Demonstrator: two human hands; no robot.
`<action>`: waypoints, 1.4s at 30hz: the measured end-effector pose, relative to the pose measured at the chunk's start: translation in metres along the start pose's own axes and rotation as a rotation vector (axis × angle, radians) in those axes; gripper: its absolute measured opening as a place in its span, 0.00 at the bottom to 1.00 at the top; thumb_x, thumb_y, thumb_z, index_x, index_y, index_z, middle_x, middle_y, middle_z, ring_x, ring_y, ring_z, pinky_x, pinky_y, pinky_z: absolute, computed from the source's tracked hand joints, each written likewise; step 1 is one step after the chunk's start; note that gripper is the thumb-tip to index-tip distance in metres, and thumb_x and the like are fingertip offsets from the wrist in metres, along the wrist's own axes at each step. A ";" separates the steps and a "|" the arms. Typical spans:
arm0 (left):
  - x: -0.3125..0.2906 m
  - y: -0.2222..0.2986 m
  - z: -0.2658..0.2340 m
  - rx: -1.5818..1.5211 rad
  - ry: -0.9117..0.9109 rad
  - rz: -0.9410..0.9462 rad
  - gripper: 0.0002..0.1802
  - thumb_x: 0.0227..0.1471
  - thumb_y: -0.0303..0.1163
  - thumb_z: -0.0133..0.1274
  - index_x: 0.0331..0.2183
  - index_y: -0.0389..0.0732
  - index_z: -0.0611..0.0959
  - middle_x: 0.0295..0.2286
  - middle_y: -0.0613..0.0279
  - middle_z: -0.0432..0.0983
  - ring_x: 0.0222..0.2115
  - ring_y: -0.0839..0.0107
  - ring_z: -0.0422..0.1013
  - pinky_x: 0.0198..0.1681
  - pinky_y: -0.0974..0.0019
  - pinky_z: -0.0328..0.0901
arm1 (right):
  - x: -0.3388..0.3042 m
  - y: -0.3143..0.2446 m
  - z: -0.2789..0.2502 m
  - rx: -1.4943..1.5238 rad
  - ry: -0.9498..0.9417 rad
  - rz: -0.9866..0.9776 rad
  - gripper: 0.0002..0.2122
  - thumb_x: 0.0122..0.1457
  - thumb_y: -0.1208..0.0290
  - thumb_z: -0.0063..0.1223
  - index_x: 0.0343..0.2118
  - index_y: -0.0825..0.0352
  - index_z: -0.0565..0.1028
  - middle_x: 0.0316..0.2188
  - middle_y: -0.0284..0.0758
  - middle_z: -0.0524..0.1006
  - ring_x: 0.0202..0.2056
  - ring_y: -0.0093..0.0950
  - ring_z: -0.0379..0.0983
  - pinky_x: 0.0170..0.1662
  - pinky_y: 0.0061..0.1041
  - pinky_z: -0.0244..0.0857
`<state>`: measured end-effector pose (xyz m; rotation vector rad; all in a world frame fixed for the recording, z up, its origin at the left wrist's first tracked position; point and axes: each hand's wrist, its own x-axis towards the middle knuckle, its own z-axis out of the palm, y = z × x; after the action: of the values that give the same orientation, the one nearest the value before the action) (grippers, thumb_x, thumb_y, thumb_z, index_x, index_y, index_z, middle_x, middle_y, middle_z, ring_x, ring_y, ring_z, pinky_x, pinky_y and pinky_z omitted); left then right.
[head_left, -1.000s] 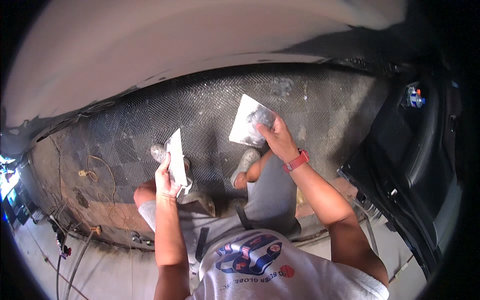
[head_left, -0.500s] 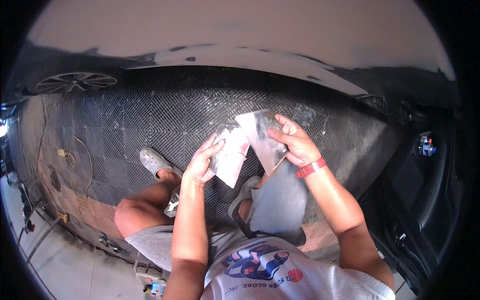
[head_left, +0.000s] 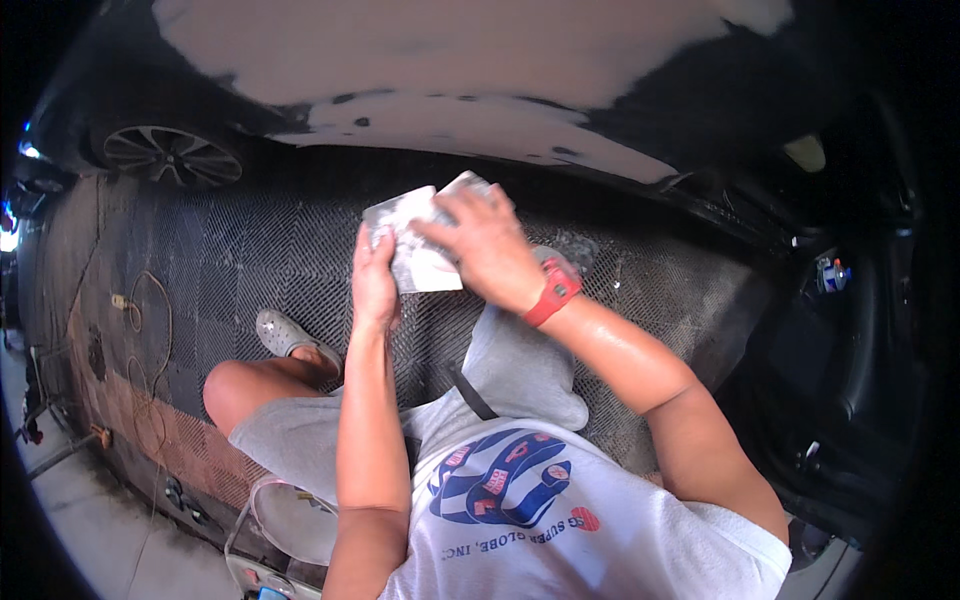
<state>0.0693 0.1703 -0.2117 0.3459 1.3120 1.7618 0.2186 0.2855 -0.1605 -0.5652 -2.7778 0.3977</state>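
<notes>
My left hand (head_left: 374,280) grips a flat, pale rectangular plate (head_left: 428,272) by its left edge; its face is smeared with whitish paste. My right hand (head_left: 492,245), with a red watch on the wrist, reaches across from the right. Its fingers lie over a second flat plate (head_left: 466,182), greyish and mostly covered by the hand. The two plates meet or overlap in front of me; the exact contact is blurred. Beyond them stands a dark car body panel (head_left: 400,50) with broad dull beige patches on it.
A car wheel (head_left: 172,155) is at the far left. To the right, a dark open car door (head_left: 850,370) holds a small bottle (head_left: 832,274). A cord (head_left: 150,335) lies on the ribbed floor mat (head_left: 230,235). A low seat or stand (head_left: 240,545) is behind me at left.
Both hands have moved up and left, toward the car. My right hand has turned palm-down, its plate now brought over the left one. The view has tilted, showing more of the panel.
</notes>
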 end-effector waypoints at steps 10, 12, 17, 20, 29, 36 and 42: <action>-0.006 -0.022 0.000 -0.314 0.290 0.065 0.21 0.71 0.33 0.38 0.61 0.39 0.69 0.54 0.49 0.75 0.51 0.55 0.76 0.55 0.49 0.73 | -0.056 0.004 -0.063 0.103 -0.056 -0.246 0.27 0.56 0.79 0.56 0.58 0.44 0.77 0.61 0.38 0.70 0.68 0.45 0.60 0.70 0.69 0.40; -0.006 -0.026 -0.001 -0.562 -0.010 -0.059 0.21 0.71 0.34 0.42 0.61 0.40 0.69 0.54 0.49 0.75 0.51 0.54 0.76 0.55 0.48 0.73 | -0.062 -0.012 -0.074 0.348 0.047 -0.293 0.28 0.57 0.79 0.56 0.58 0.43 0.77 0.64 0.38 0.67 0.72 0.45 0.54 0.71 0.67 0.40; -0.028 -0.016 0.032 -0.370 0.010 -0.090 0.23 0.68 0.36 0.49 0.60 0.38 0.72 0.53 0.53 0.77 0.51 0.58 0.76 0.57 0.52 0.72 | -0.082 0.019 -0.015 0.450 0.019 -0.118 0.32 0.58 0.78 0.55 0.66 0.46 0.66 0.64 0.52 0.62 0.66 0.58 0.61 0.66 0.63 0.57; -0.041 -0.019 0.032 -0.261 0.094 -0.121 0.23 0.68 0.34 0.49 0.61 0.38 0.72 0.53 0.54 0.77 0.51 0.61 0.76 0.56 0.55 0.73 | -0.085 0.046 -0.012 0.147 -0.115 -0.037 0.32 0.59 0.77 0.55 0.67 0.48 0.65 0.64 0.55 0.62 0.63 0.61 0.63 0.65 0.57 0.63; -0.001 -0.003 0.030 -0.306 0.115 -0.036 0.22 0.69 0.34 0.49 0.60 0.38 0.72 0.51 0.54 0.79 0.49 0.62 0.78 0.53 0.56 0.76 | -0.102 0.070 -0.043 0.891 0.239 0.395 0.29 0.59 0.83 0.49 0.66 0.60 0.66 0.62 0.49 0.69 0.62 0.46 0.69 0.65 0.41 0.64; 0.013 -0.018 0.047 -0.054 0.072 0.077 0.23 0.70 0.34 0.47 0.61 0.37 0.69 0.52 0.53 0.76 0.52 0.61 0.75 0.57 0.57 0.70 | -0.089 0.032 -0.059 0.128 0.132 0.238 0.24 0.60 0.78 0.51 0.59 0.49 0.77 0.62 0.36 0.73 0.68 0.44 0.61 0.65 0.50 0.52; 0.018 -0.029 0.037 0.093 0.031 0.109 0.23 0.69 0.31 0.48 0.62 0.36 0.68 0.53 0.51 0.76 0.51 0.61 0.76 0.56 0.58 0.70 | -0.075 0.024 -0.029 0.039 0.126 0.152 0.25 0.55 0.75 0.54 0.56 0.43 0.80 0.62 0.31 0.72 0.69 0.42 0.59 0.64 0.59 0.45</action>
<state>0.0975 0.2089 -0.2277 0.4517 1.4233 1.8058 0.3025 0.2817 -0.1572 -0.7670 -2.6097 0.4322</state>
